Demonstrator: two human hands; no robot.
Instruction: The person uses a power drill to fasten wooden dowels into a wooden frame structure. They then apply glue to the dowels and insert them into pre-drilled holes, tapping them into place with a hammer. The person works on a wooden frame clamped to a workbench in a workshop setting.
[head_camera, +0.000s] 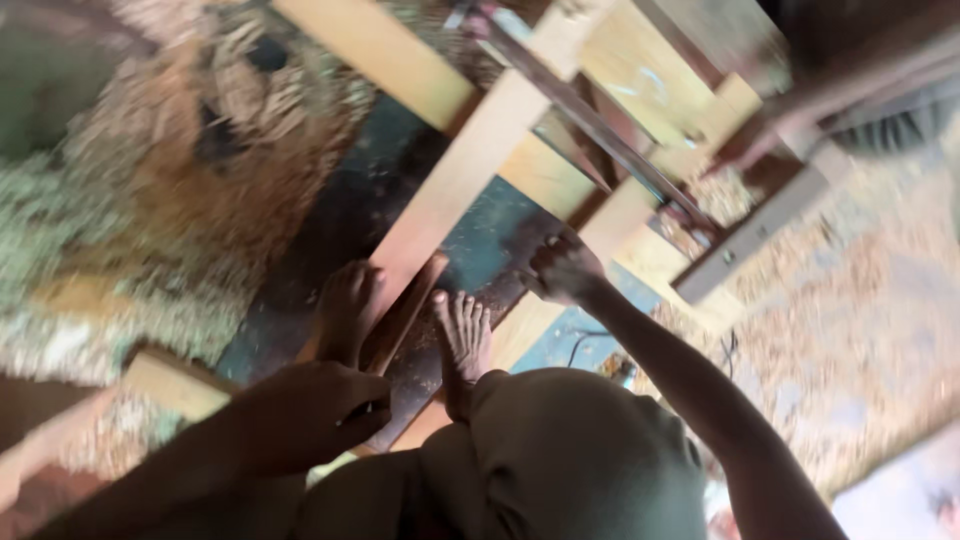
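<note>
Two bare feet (400, 320) are planted on the wood here, one on each side of a dark narrow strip (405, 315) that runs up between them. Person's crouched over it all, knee in olive cloth filling the bottom of the shot.

Left hand (310, 410) is down near the lower end of that strip, fingers (355, 400) curled in tight like they're clamped on something small and dark. Too blurry to say what, or whether it's the strip itself. The strip's end sits just past the knuckles, right beside the left foot.

Right hand (560, 268) is reaching out further, fingers bunched and pressing on the pale plank (470, 170) where it crosses another board. Looks like fingertips down on the wood rather than wrapped round anything, though I can't really tell.

Someone else's hand (760, 140) is up near the top right, resting on the frame by a long dark metal bar (590, 125). Sawdust (180, 200) heaped all over the floor to the left.
</note>
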